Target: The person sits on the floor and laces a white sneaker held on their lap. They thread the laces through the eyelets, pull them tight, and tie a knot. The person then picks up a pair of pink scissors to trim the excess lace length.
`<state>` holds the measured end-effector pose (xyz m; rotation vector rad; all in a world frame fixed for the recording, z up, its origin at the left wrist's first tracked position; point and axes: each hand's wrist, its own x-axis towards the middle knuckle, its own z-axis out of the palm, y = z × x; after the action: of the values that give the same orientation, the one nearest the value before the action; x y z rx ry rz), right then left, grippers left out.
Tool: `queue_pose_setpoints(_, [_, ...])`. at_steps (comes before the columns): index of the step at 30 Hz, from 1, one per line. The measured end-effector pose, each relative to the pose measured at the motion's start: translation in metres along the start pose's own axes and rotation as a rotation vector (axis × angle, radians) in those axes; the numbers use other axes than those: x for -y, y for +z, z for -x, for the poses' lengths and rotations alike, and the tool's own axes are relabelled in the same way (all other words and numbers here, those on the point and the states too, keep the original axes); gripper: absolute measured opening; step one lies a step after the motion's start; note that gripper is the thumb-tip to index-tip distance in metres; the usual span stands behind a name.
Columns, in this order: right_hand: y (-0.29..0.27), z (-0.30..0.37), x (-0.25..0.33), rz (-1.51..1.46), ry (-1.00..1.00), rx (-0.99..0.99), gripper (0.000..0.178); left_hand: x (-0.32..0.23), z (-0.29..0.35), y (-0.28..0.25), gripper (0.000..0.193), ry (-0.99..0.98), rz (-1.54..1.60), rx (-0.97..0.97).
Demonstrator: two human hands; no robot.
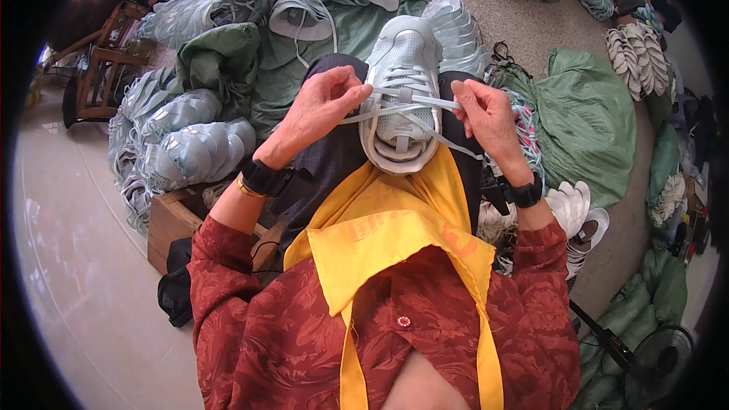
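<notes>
I find the pale grey-white mesh sports shoe point(400, 91) resting sole-down on my lap, toe pointing away from me, heel against the yellow cloth apron point(395, 235) that hangs from my neck. A flat white lace point(425, 102) runs through its eyelets and crosses the tongue, with both ends drawn out sideways.

My left hand point(319, 110) is closed in a pinch on the left run of the lace, just beside the shoe's eyelets. My right hand point(486, 114) is likewise pressed together, pinching the right end of the lace, with a loose tail trailing down past the heel. A black wrist device point(262, 178) sits on the left wrist and another black one point(524, 193) on the right.

Assessment: the shoe looks light, with a soft, yielding mesh upper and a firmer rubbery sole; it should not be fragile. The lace appears thin, limp and somewhat slippery, so I judge it best taken near its ends between fingertips, while the shoe itself is best steadied at the heel or sole edge.

Outward: stacks of similar pale shoes point(190, 148) lie on the floor to my left, beside a wooden crate point(171, 220). Green sacks point(588, 121) and further shoe bundles point(634, 53) lie to the right, and a black fan point(661, 353) stands at lower right.
</notes>
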<state>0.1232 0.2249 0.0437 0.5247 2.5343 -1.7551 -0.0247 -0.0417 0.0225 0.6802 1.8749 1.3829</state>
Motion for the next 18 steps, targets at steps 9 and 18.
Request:
queue_pose_setpoints(9, [0.010,-0.010,-0.005,0.458,-0.444,-0.126,0.038,-0.011,-0.008,0.005,0.044,0.269,-0.523,-0.288])
queue_pose_setpoints(18, [-0.002,0.036,-0.012,0.095,-0.149,-0.294,0.012,-0.003,0.006,0.002,0.032,-0.007,0.069,-0.086])
